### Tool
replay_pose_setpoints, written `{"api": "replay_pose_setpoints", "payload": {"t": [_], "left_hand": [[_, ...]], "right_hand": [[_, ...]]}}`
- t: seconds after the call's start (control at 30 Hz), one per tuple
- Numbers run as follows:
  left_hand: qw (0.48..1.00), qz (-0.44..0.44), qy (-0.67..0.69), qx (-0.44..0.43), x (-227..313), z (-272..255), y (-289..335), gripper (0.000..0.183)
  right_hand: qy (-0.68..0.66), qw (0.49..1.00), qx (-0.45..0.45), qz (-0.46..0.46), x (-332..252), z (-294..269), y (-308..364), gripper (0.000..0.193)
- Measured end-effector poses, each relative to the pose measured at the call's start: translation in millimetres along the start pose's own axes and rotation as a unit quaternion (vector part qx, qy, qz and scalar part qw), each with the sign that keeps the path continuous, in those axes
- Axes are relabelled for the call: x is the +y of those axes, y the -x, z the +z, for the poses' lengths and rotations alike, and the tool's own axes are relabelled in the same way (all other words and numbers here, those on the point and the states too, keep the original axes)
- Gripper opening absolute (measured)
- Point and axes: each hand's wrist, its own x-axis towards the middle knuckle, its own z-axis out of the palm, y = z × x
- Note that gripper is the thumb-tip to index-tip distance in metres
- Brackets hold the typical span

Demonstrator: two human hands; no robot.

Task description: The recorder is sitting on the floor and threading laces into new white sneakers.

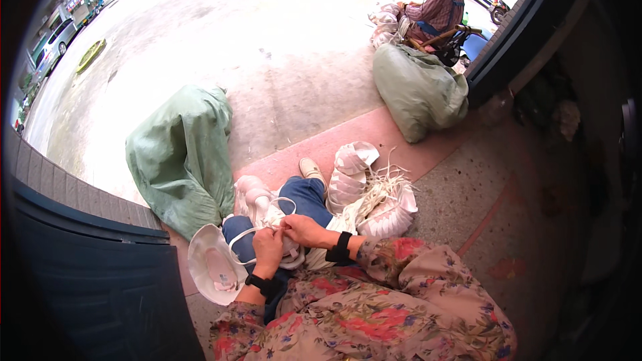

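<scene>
Floral clothing (pixel 374 314) lay nearest. Left hand (pixel 267 249) and right hand (pixel 304 231) pinched white lace (pixel 242 234) over the white shoe (pixel 269 215) between blue trouser legs (pixel 306 195); uneven pull could have tangled its wide, slack loops.

The person's two hands (pixel 268 249) (pixel 304 232), two wristbands (pixel 261 285) (pixel 340 247) and two green sacks (pixel 179 157) (pixel 418 87) show.

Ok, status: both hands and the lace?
Left hand and right hand close together, pinching white lace. Lace looped loosely. Nothing visibly blocking either hand.
</scene>
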Motion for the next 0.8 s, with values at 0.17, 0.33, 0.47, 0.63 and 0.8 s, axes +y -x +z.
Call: {"api": "replay_pose_setpoints", "payload": {"t": [0.17,0.33,0.47,0.63,0.8], "left_hand": [[1.000,0.003,-0.014,-0.001,6,-4,9,0.024],[0.999,0.022,-0.047,-0.006,-5,-8,18,0.025],[0.998,0.038,-0.053,-0.026,-10,-13,1,0.029],[0.930,-0.187,0.314,0.037,-20,-41,-15,0.024],[0.731,-0.166,0.654,0.103,-44,-149,-27,0.010]], "right_hand": [[-0.054,0.998,-0.019,0.031,-1,4,4,0.019],[0.105,0.986,-0.131,-0.013,3,-15,13,0.019],[0.276,0.937,-0.141,-0.163,55,-59,31,0.011],[-0.638,0.756,0.072,0.124,20,-154,57,0.022],[-0.838,0.495,0.216,-0.075,95,-219,105,0.016]]}}
